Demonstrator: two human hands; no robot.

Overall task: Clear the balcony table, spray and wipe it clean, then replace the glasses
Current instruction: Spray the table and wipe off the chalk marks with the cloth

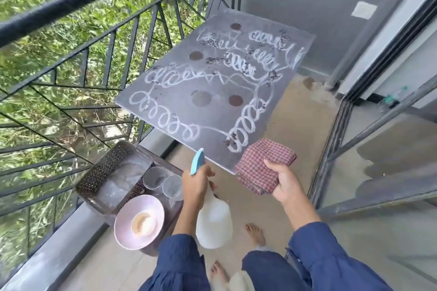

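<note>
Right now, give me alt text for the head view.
A person's left hand grips a white spray bottle with a blue trigger while the right hand holds a red checked cloth at the edge of a grey balcony table covered in white scribbles.

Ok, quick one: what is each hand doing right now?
Left hand: grips the white plastic spray bottle with the blue trigger by its neck.
Right hand: holds the folded red checked cloth.

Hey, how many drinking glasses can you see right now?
2. Both stand on the low side table beside the tray: one glass next to the tray, the other glass right of it by the left hand. The hand may hide more.
</note>
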